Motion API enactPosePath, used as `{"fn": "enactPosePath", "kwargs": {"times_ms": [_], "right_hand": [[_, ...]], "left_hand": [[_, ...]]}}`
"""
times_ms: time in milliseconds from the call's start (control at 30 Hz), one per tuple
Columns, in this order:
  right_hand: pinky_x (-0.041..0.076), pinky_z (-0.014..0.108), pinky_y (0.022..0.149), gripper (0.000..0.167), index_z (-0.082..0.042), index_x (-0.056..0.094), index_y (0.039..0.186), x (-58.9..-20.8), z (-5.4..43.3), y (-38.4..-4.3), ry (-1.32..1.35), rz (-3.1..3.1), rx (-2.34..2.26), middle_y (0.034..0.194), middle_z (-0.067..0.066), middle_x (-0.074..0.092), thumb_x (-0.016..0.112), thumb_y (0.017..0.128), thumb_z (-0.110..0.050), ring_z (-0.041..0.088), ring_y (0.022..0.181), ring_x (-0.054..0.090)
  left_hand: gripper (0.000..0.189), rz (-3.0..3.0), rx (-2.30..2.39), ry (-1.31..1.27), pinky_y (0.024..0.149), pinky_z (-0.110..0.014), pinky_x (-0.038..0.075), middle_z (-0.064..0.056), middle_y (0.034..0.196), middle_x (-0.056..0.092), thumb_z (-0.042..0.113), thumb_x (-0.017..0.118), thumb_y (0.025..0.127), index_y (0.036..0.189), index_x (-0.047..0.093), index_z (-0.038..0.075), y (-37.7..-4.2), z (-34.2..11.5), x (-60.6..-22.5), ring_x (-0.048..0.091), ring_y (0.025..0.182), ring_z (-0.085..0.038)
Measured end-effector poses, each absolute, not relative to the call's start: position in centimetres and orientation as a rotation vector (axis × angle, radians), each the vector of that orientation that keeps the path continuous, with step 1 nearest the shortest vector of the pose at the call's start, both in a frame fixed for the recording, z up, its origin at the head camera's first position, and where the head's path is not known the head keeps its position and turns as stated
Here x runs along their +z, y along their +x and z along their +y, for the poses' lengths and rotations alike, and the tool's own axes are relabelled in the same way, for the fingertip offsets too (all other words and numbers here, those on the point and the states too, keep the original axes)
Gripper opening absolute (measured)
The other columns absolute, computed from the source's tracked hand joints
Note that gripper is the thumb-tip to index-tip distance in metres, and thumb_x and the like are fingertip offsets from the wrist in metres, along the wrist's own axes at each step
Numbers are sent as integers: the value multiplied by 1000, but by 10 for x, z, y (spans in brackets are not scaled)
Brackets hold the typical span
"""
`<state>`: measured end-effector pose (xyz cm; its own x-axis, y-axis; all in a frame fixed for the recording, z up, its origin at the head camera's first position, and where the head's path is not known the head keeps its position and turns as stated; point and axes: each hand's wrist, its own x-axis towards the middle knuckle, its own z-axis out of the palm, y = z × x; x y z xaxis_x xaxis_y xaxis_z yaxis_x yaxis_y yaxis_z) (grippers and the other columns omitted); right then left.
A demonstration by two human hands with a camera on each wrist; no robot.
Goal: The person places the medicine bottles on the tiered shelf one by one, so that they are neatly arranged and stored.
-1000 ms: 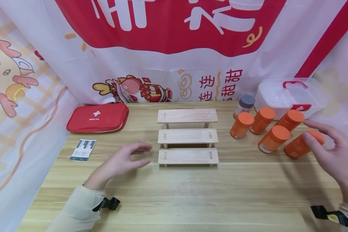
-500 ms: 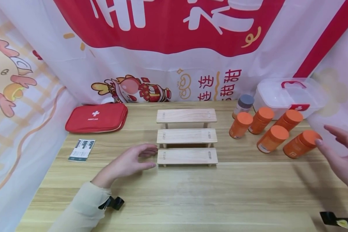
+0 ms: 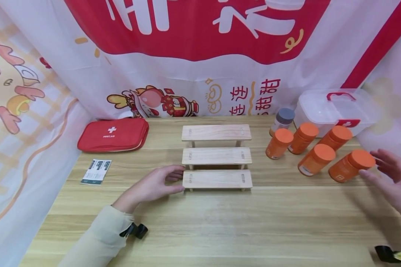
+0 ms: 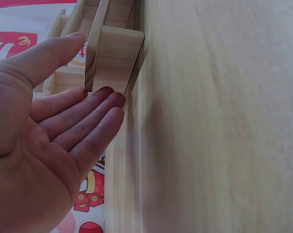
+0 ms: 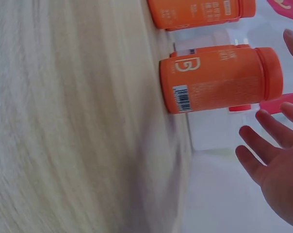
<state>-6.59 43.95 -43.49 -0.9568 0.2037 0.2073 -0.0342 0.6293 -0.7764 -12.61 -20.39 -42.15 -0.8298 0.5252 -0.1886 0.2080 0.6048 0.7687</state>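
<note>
Beside the left end of the front wooden step (image 3: 217, 179), my left hand (image 3: 155, 186) is spread with fingers extended. The left wrist view has its fingertips at the end of the small wooden shelf (image 4: 118, 56); whether they touch I cannot tell. My right hand (image 3: 392, 181) is at the right of the nearest orange bottle (image 3: 348, 168). In the right wrist view that bottle (image 5: 219, 80) stands upright on the table, with the loosely spread fingers (image 5: 260, 141) near its lid and nothing held.
Other orange bottles (image 3: 315, 161) and a grey-capped bottle (image 3: 282, 120) are grouped at the right, before a clear first-aid box (image 3: 320, 107). Two more wooden steps (image 3: 217, 155) rise behind the front one. At left lie a red first-aid pouch (image 3: 113, 135) and a printed card (image 3: 96, 171).
My left hand has moved right, up to the end of the front step. My right hand drew away rightward from the nearest orange bottle, then came slightly back toward it. The bottles stayed put.
</note>
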Motion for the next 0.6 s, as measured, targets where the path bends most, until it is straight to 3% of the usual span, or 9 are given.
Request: {"fn": "enactPosePath", "kwargs": {"times_ms": [100,233,467,600], "right_hand": [[34,-6,103,80,-22,30,171,-438,443,-70,-49,-2580,1305,156,-23,50,69,104,-1,-17,128,45],[43,-5,91,79,-15,38,168,-438,444,-77,47,-2570,1384,133,-34,55,69,99,9,-20,115,53],[47,-4,84,68,-25,50,157,-439,445,-81,-17,-2563,1423,126,-35,56,70,100,6,-21,108,55],[46,-4,79,56,-30,55,149,-442,445,-81,-117,-2604,1377,118,-39,55,73,102,-5,-22,102,53]], "left_hand": [[61,2437,1091,600,115,-52,55,-15,147,68,27,80,100,151,58,4,-127,-203,-422,69,132,-33],[60,2428,1101,581,115,-50,55,-13,147,68,23,81,99,151,58,5,-127,-201,-421,69,132,-30],[59,2412,1112,571,116,-50,55,-11,146,68,22,81,99,151,58,8,-128,-199,-420,67,133,-29],[58,2410,1107,572,116,-50,55,-10,146,68,23,81,99,151,59,9,-129,-199,-420,67,133,-28]]}}
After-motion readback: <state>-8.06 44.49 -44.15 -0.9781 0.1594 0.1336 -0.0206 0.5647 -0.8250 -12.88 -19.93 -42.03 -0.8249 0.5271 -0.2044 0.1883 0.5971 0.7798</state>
